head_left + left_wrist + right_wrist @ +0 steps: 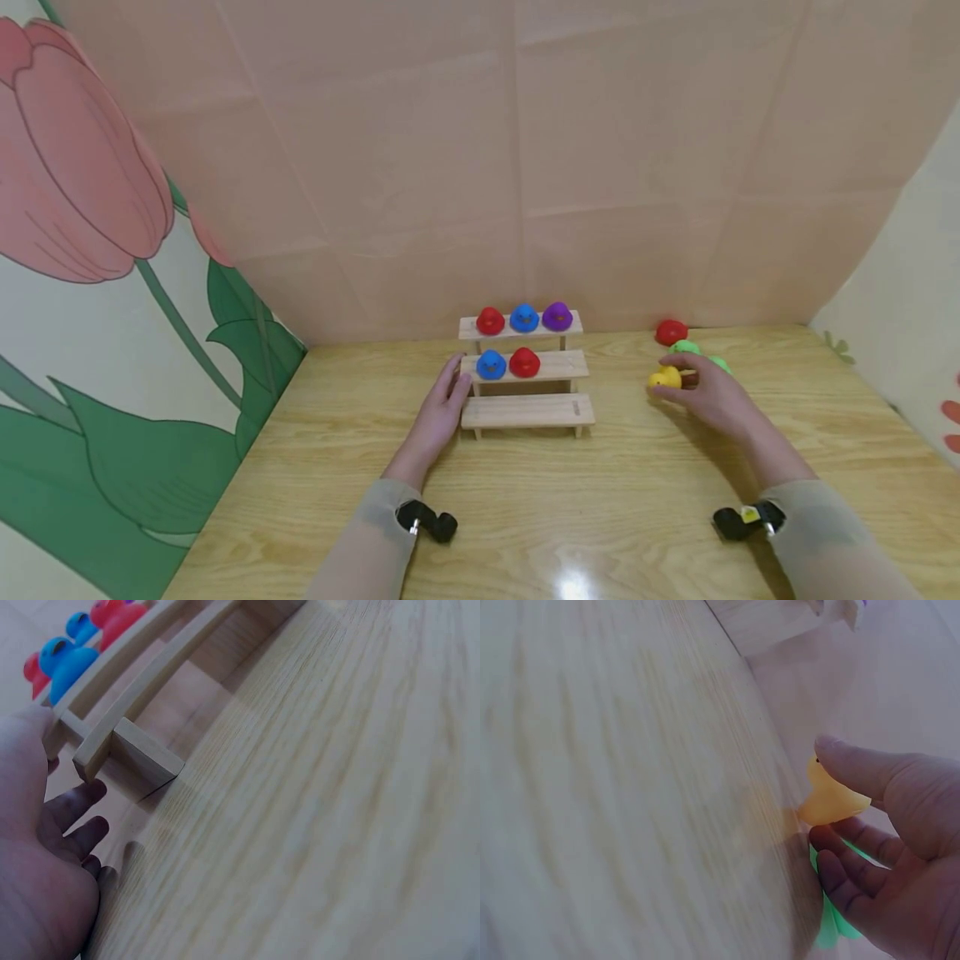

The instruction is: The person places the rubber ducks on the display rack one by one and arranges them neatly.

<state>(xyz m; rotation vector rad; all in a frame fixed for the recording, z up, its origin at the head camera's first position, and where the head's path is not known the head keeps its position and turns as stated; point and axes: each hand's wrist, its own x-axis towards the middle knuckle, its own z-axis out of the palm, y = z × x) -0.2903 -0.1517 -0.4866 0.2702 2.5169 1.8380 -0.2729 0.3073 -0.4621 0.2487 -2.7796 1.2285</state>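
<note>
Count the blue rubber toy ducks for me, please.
2. One blue rubber duck sits midway along the top tier of the pale wooden stand; another blue duck sits left on its middle tier. The right hand could hide more.

A creased pinkish-beige sheet [525, 167] rises behind the wood-grained surface [300, 450], which catches a bright glare [572, 583]. A large pink tulip [82, 158] and green leaves [142, 458] decorate the left wall [37, 308]; red shapes [951, 411] mark the right one.

Pinches yellow duck [663, 379] w/ R grip [708, 393] nr green toys [683, 346]; touches 3-tier wood rack [525, 410] w/ L grip [441, 407].
</note>
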